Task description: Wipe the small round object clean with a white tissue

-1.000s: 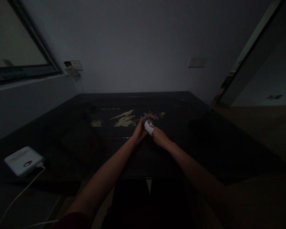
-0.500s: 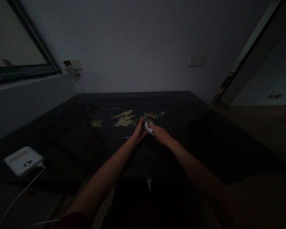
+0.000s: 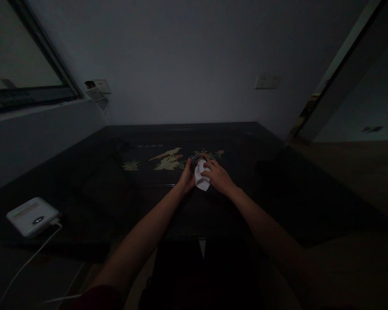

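Over the middle of the dark table, my left hand (image 3: 187, 176) is closed around the left side of a dark, shiny round object (image 3: 195, 159). Only its curved upper rim shows clearly, so its exact kind is too dim to make out. A crumpled white tissue (image 3: 201, 177) covers the near side of that object and hangs down in front of it. My right hand (image 3: 220, 176) grips the tissue from the right, its fingers bent over the top and against the object.
The dark glossy table (image 3: 161, 204) carries a bird-and-flower picture (image 3: 170, 160) beyond my hands. At the left edge lies a white box (image 3: 33, 216) with a white cable (image 3: 32, 260). Wall sockets (image 3: 267, 82) sit above the table's back edge, below a plain wall.
The tissue has come out toward me and now hangs spread open over the object's near side. My right hand has drawn back slightly, its fingers more visible. My left hand barely shifted.
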### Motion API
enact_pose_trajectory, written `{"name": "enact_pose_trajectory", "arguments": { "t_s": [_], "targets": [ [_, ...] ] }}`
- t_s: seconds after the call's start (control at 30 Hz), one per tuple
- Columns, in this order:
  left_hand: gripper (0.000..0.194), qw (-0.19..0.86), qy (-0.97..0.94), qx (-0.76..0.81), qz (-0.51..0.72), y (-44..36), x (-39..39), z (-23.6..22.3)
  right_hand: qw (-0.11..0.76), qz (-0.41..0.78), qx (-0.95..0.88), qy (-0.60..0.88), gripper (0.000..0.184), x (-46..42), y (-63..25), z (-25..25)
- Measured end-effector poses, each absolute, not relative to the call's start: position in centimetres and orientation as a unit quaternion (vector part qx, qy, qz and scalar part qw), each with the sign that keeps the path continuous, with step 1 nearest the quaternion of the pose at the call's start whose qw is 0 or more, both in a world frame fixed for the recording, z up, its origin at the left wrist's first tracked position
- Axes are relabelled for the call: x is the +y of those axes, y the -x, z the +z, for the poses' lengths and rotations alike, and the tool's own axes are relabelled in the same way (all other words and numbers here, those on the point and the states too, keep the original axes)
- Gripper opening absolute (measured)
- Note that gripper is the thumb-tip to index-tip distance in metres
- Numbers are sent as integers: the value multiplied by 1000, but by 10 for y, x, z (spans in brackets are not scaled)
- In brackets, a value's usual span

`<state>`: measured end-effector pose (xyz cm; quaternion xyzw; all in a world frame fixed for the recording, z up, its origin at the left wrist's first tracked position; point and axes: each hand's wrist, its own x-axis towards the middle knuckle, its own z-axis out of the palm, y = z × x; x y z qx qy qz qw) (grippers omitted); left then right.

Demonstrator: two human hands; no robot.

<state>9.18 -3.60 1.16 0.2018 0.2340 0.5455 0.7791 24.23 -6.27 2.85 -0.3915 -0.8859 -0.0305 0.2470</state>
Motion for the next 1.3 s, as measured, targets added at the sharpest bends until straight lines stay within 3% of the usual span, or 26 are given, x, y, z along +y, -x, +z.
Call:
{"name": "enact_pose_trajectory", "arguments": {
  "t_s": [0.3,0.73,0.97,1.1,1.2,1.3],
  "targets": [
    [41,768,-179,258,559,-93,-37,13,356,8,-811,465,43,-63,-247,32],
    [45,777,-211,248,539,-93,-35,11,366,-35,-777,511,38,-61,-246,26],
    [43,770,-183,280,543,-90,-36,12,373,99,-762,521,42,-49,-255,15],
    [48,787,-192,260,526,-88,-37,11,403,260,-725,495,35,-46,-254,13],
    [51,792,-194,254,519,-89,-38,11,439,351,-687,460,29,-44,-250,12],
    [52,786,-180,273,525,-90,-40,16,497,357,-646,456,26,-40,-249,11]
  ]
}}
